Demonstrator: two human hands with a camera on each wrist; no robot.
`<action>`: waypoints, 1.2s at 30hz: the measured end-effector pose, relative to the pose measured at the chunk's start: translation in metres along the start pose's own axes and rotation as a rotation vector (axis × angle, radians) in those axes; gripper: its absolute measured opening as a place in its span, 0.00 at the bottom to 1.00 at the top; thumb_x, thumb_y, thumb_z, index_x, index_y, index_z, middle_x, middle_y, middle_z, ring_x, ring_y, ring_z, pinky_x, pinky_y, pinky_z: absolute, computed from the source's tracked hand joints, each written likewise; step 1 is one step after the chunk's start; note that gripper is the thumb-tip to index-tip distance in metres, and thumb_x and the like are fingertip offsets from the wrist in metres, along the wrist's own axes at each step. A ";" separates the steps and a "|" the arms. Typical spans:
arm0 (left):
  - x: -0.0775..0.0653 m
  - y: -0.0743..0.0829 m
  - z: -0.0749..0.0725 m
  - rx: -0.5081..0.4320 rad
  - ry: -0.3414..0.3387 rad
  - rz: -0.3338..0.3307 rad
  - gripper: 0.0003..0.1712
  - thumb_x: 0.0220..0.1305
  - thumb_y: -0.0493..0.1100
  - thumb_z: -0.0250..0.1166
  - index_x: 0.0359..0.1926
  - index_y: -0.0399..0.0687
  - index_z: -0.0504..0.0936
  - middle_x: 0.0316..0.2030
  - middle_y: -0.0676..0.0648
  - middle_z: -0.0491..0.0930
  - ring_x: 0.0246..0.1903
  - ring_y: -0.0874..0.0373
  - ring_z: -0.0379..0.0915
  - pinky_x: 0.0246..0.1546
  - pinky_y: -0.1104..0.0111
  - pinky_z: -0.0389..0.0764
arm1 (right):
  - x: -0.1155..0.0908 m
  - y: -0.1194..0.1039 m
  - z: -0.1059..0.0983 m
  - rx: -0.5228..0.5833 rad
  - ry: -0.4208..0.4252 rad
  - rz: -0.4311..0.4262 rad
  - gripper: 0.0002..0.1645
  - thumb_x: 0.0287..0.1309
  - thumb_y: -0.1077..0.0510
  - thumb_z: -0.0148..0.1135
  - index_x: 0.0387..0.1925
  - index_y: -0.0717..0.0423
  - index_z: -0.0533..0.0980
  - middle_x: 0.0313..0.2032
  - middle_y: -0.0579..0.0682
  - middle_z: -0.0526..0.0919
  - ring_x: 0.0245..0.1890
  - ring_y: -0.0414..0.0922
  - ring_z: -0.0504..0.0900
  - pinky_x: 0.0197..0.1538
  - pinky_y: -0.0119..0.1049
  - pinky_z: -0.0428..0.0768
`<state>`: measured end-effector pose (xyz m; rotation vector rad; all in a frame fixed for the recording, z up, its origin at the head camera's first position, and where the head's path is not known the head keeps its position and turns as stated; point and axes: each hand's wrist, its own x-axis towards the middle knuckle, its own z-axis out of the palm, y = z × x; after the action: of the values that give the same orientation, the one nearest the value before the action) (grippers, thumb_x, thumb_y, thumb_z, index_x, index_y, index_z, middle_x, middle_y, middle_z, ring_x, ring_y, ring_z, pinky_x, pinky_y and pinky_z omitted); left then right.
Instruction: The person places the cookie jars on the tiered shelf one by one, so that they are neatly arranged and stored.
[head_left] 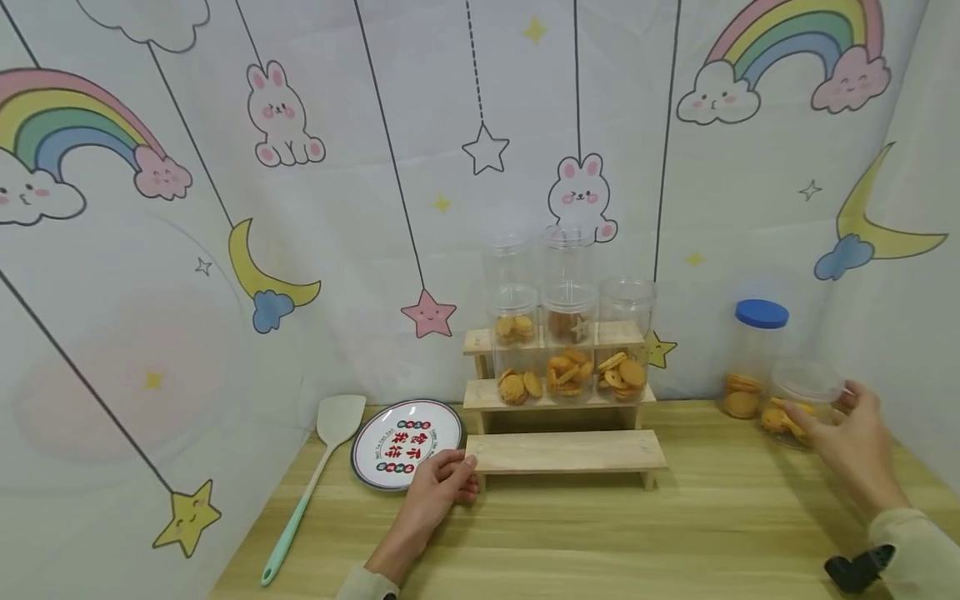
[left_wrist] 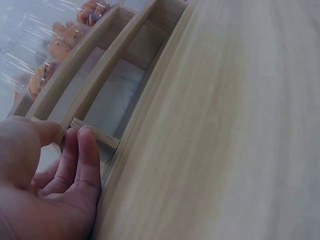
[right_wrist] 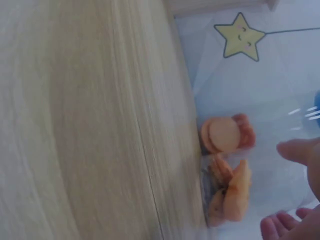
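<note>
My left hand (head_left: 441, 487) pinches the left end of the lowest step of a wooden tiered shelf (head_left: 566, 452); in the left wrist view, thumb and fingertips (left_wrist: 86, 131) meet at its end piece. On the right, my right hand (head_left: 855, 442) holds a clear jar (head_left: 806, 387) of cookies, thumb on one side and fingers on the other. That jar stands low by the wall, and its contact with the table is hard to make out. Just behind it is a taller jar with a blue lid (head_left: 761, 313), with round cookies inside.
Several clear cookie jars (head_left: 570, 367) stand on the shelf's upper steps, some stacked. Left of the shelf lie a printed plate (head_left: 375, 467) and a spatula with a green handle (head_left: 288, 537). A patterned cloth wall (head_left: 360, 208) closes off the back of the wooden table (head_left: 600, 542).
</note>
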<state>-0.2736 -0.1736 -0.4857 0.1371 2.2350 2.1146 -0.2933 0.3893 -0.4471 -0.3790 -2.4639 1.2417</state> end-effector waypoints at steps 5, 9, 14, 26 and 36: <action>0.001 0.001 0.000 0.010 0.000 0.002 0.27 0.72 0.49 0.63 0.58 0.30 0.73 0.40 0.35 0.84 0.35 0.54 0.83 0.40 0.64 0.90 | 0.004 0.001 0.002 -0.065 0.030 -0.056 0.67 0.60 0.34 0.66 0.76 0.72 0.40 0.69 0.81 0.54 0.65 0.77 0.59 0.63 0.74 0.65; 0.000 0.000 0.000 0.009 -0.005 -0.003 0.27 0.72 0.49 0.63 0.58 0.30 0.73 0.40 0.34 0.84 0.36 0.54 0.83 0.40 0.64 0.90 | 0.002 0.003 0.004 -0.017 -0.015 -0.038 0.69 0.59 0.32 0.66 0.77 0.69 0.39 0.73 0.79 0.49 0.70 0.77 0.53 0.68 0.75 0.58; 0.000 -0.001 -0.001 0.003 -0.005 -0.004 0.26 0.72 0.49 0.63 0.58 0.30 0.73 0.40 0.35 0.84 0.35 0.56 0.83 0.40 0.64 0.90 | 0.000 0.005 0.008 0.004 -0.027 0.004 0.72 0.56 0.30 0.66 0.77 0.66 0.35 0.73 0.79 0.48 0.70 0.76 0.55 0.67 0.75 0.60; 0.000 -0.003 -0.002 0.005 -0.009 0.000 0.28 0.72 0.50 0.63 0.59 0.30 0.72 0.41 0.35 0.85 0.36 0.55 0.83 0.41 0.63 0.90 | -0.008 -0.015 0.023 0.011 -0.097 -0.061 0.71 0.57 0.33 0.68 0.76 0.69 0.37 0.71 0.78 0.54 0.65 0.72 0.61 0.61 0.73 0.67; -0.001 0.000 -0.001 0.004 -0.008 0.000 0.27 0.72 0.49 0.63 0.58 0.30 0.72 0.40 0.34 0.84 0.35 0.55 0.83 0.40 0.63 0.90 | -0.023 -0.046 0.034 0.019 -0.143 -0.235 0.60 0.60 0.38 0.68 0.76 0.63 0.46 0.69 0.69 0.66 0.60 0.60 0.71 0.43 0.20 0.74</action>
<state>-0.2730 -0.1747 -0.4852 0.1448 2.2348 2.1058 -0.2900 0.3292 -0.4324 0.0067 -2.5240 1.2296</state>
